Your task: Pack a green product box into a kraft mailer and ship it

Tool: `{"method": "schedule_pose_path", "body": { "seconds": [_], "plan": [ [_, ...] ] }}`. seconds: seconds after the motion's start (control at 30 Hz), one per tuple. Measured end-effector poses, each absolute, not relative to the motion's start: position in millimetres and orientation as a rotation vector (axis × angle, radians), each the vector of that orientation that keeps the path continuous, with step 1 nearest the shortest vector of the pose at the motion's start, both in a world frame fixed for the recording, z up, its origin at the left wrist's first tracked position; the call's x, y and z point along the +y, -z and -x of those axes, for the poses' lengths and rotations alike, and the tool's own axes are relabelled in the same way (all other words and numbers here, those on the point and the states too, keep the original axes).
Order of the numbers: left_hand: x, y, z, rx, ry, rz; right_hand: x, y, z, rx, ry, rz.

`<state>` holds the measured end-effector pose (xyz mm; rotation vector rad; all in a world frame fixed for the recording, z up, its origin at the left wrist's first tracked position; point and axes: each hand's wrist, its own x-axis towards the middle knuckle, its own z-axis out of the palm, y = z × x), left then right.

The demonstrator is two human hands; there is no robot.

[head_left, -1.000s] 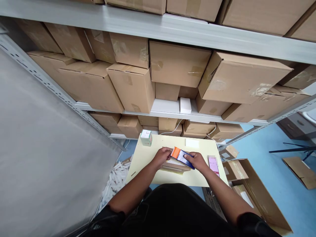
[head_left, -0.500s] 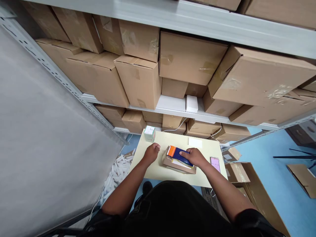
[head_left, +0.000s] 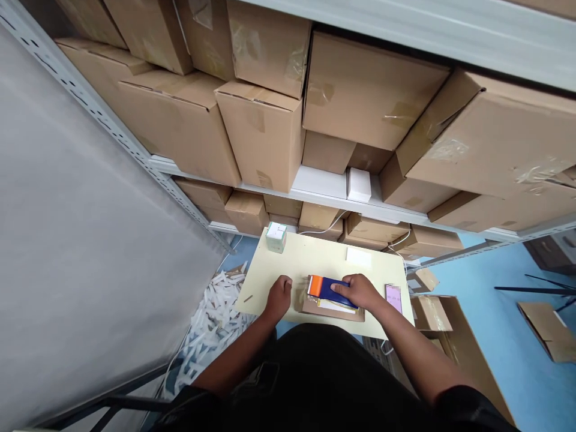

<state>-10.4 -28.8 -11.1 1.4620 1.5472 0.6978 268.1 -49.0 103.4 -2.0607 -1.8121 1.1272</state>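
Observation:
A small cardboard box (head_left: 333,313) lies near the front edge of the cream-coloured table (head_left: 310,255). Across its top rests a blue tape dispenser with an orange end (head_left: 330,289). My right hand (head_left: 361,291) is wrapped round the dispenser's blue part, thumb on top. Left of the box, my left hand (head_left: 279,296) is closed with the thumb pressed to the fingers. Whether it pinches anything is hidden. Clear film shows at the box's left end. A thin brown strip (head_left: 248,299) lies on the table left of my left hand.
At the table's back left stands a small green-and-white box (head_left: 276,237). A white card (head_left: 359,257) lies toward the back, and a phone (head_left: 393,297) at right. Shelves of cartons (head_left: 261,135) rise behind. White scraps (head_left: 211,321) cover the floor at left; an open carton (head_left: 468,354) stands right.
My left hand has come down slightly toward the front edge and stays closed. The box and dispenser lie more level with the table's front. The camera view has shifted.

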Motion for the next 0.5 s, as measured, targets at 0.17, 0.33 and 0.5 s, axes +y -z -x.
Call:
{"method": "schedule_pose_path", "body": {
  "seconds": [0.17,0.33,0.5],
  "plan": [
    [-51.4,28.9,15.8,1.532,-0.631,-1.482,-54.1,-109.4,-256.4,-1.993,-1.047,2.074],
    [-65.5,50.5,-2.9,1.431,-0.428,-1.528,-60.2,-104.0,-248.2,-2.18,-0.952,2.059],
    [-68.0,57.3,-9.9,1.324,-0.368,-1.515,-67.7,-89.9,-250.2,-2.254,-0.869,2.118]
  ]
}}
